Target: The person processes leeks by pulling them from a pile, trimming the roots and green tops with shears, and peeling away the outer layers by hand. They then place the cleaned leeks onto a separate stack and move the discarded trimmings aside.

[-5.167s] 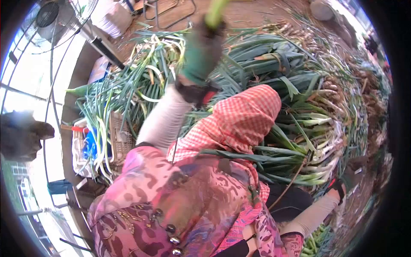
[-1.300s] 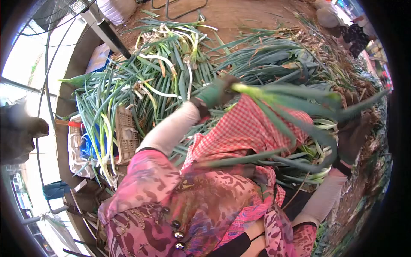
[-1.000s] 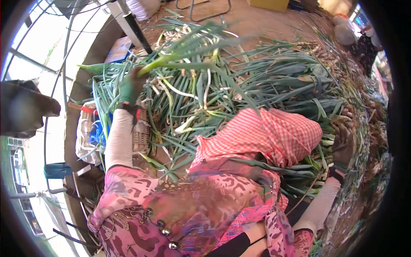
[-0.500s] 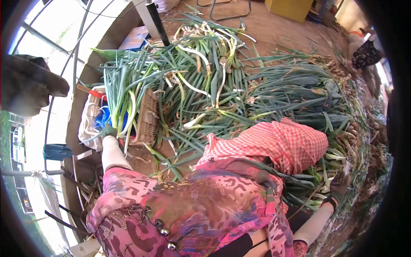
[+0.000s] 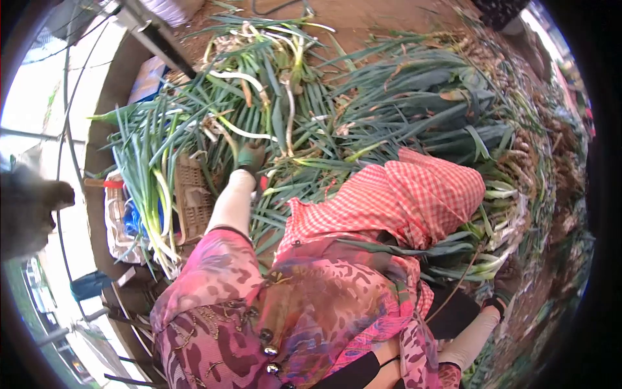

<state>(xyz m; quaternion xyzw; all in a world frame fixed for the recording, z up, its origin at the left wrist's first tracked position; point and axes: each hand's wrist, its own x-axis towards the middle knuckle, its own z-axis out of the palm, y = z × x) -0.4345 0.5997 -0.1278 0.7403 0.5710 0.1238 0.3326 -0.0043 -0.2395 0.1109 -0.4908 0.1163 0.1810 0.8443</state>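
My left hand (image 5: 251, 157), in a green glove, reaches onto the heap of green onions (image 5: 265, 117) in front of me. Its fingers are blurred among the leaves, and a small red thing shows beside the wrist. To its left, a bunch of green onions (image 5: 148, 178) lies across a plastic crate (image 5: 194, 194), tops pointing away. My right hand (image 5: 506, 285), darkly gloved, is low on the right beside the white stems of green onions (image 5: 495, 259) by my lap. Shadow hides its fingers. A red checked cloth (image 5: 395, 198) covers my knees.
Another large pile of green onions (image 5: 421, 110) lies beyond my knees, with roots and trimmings (image 5: 551, 194) along the right. A metal post (image 5: 159, 42) slopes at the upper left. Blue material (image 5: 133, 217) and a red-handled tool (image 5: 107, 184) are at the crate.
My left hand has left the bunch at the crate and moved right and away onto the heap. The bunch stays over the crate. My right hand has shifted little; the view has turned.
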